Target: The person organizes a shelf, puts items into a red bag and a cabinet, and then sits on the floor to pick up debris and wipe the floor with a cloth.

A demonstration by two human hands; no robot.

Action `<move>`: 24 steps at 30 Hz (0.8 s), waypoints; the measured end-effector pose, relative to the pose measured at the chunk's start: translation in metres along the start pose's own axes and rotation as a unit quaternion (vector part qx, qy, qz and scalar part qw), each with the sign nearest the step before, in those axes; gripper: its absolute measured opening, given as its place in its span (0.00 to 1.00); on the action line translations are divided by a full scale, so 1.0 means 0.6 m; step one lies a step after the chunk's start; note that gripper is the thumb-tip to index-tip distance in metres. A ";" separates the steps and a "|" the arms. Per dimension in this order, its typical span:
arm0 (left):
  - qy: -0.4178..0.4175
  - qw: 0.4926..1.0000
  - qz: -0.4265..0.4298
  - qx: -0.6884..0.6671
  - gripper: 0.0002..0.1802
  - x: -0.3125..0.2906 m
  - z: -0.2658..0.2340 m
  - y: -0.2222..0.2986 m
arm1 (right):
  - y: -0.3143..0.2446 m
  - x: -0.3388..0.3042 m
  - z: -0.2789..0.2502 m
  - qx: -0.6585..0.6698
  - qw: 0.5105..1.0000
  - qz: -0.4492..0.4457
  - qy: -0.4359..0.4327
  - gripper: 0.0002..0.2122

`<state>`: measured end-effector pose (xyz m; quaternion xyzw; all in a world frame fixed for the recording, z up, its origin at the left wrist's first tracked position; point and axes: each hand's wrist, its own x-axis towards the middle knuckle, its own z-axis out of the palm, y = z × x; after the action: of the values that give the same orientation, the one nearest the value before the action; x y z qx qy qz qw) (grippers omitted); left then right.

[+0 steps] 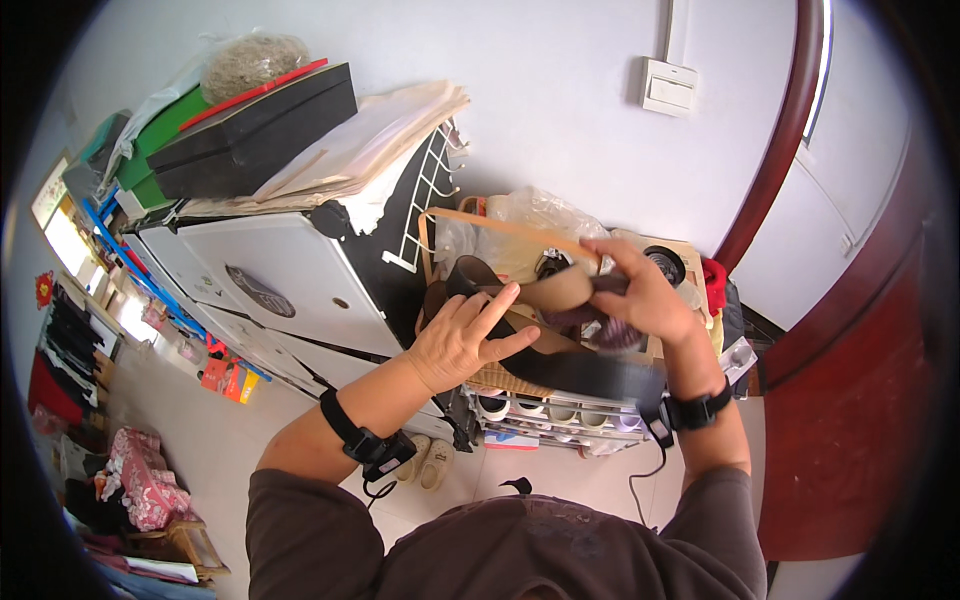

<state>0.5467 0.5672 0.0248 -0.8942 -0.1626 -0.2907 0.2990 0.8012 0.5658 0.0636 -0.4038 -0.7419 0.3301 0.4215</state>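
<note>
Clock read from mid-view, twelve at top. At nine: tall white-fronted, dark-sided appliance (275, 270). At five: low pale-metal tubular shoe rack (560, 434), loaded with shoes. At four, above the rack: broad, smooth black band (590, 376), blurred, hung in a curve. Judged light and limp, perhaps leathery, liable to swing; best gripped by both edges near an end, so that the free length is checked.

Just off centre, towards seven: bare left hand (462, 340), fingers spread, nothing seen enclosed; contact with the dark material behind cannot be told. At three: bare right hand (640, 295), apparently closed on a brown, flat, curled strap (555, 290). Curl judged soft but springy, not fragile, apt to unroll; to be pinched across its layers. Just past twelve: slim, flat tan strip (510, 229), extended towards the right fingertips; judged light, bendable, easily twisted; flat thumb-and-forefinger hold advised. Whether band, strap and strip are joined cannot be told.
</note>
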 end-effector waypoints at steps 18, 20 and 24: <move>-0.193 0.974 -0.118 0.013 0.41 0.108 0.017 0.004 | 0.147 0.142 -0.027 -0.188 0.970 0.150 -0.037 0.20; -0.177 0.978 -0.112 0.017 0.41 0.100 0.019 0.008 | 0.146 0.160 -0.025 -0.226 0.951 0.197 -0.078 0.22; -0.178 0.976 -0.112 0.049 0.41 0.101 0.018 0.008 | 0.144 0.170 -0.042 -0.269 0.936 0.201 -0.102 0.20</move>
<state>0.6004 0.5775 0.0529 -0.8922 -0.3260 -0.1503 0.2741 0.8190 0.6982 0.0390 -0.6067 -0.7455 0.2354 0.1438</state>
